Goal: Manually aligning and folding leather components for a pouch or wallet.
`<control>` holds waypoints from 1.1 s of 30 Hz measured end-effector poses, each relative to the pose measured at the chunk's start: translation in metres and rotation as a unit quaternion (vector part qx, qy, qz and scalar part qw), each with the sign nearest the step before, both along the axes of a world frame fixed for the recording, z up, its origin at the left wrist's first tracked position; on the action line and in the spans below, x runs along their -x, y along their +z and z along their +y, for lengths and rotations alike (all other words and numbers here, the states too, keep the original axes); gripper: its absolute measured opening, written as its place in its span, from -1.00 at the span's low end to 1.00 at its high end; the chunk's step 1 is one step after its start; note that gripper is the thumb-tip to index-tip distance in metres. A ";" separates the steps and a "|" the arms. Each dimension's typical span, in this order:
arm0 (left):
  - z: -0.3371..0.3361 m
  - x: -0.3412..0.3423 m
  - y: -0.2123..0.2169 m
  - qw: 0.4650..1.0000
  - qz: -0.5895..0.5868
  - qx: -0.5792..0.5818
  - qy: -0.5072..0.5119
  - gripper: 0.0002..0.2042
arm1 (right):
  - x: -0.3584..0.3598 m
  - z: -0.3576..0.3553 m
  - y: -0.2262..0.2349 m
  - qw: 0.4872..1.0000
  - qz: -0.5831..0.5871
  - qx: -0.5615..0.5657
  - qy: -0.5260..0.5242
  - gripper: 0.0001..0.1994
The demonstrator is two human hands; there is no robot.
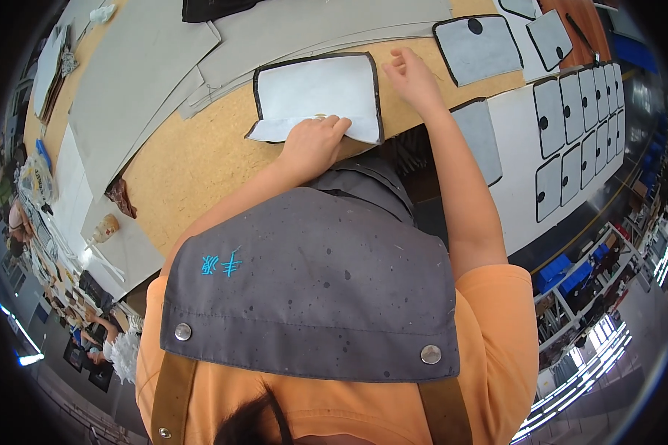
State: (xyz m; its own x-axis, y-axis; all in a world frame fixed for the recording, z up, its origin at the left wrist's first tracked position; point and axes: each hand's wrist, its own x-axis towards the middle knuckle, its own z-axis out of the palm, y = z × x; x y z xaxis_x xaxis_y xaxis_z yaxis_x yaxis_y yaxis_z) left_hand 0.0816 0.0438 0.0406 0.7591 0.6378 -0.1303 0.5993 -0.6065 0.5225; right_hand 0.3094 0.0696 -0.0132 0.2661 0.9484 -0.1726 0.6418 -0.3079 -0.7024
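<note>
A white fabric panel with black edging (315,85) lies before me at the table's near edge, its near part folded up into a flap. My left hand (315,144) is closed on this flap, fingers bent over it and pressing it down. Under the fingertips a small tan spot shows, too small to name. To the right of the panel, my right hand (412,78) is raised and apart from it. Its fingers are curled together, and whatever they may pinch is hidden. A similar panel with a black round patch (479,55) is close by on the far right.
Rows of black-edged panels (549,119) lie on a white board at right, with another panel (479,141) beside my right forearm. Large grey sheets (141,81) cover the table's far left. A small bottle (106,228) stands at left. Other people are further off at left.
</note>
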 end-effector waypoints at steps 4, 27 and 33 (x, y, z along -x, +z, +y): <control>0.013 0.000 -0.001 0.998 -0.026 -0.048 0.009 -0.87 | -0.013 -0.039 0.024 0.988 0.138 0.074 0.000 -0.70; -0.024 0.062 0.019 0.990 -0.023 -0.113 0.085 -0.55 | 0.028 -0.094 0.057 0.841 0.450 0.269 -0.131 -0.76; -0.008 0.106 -0.012 0.954 -0.049 -0.011 0.295 -0.77 | 0.022 -0.098 0.048 0.851 0.425 0.273 -0.140 -0.78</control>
State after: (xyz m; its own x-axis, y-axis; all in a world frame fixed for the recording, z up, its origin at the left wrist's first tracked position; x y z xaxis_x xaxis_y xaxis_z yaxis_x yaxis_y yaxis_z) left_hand -0.0242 0.0363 0.0289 0.2751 0.9597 -0.0578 0.7887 -0.1909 0.5844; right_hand 0.2872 -0.0281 0.0351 0.0265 0.5845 -0.8110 -0.1798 -0.7953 -0.5790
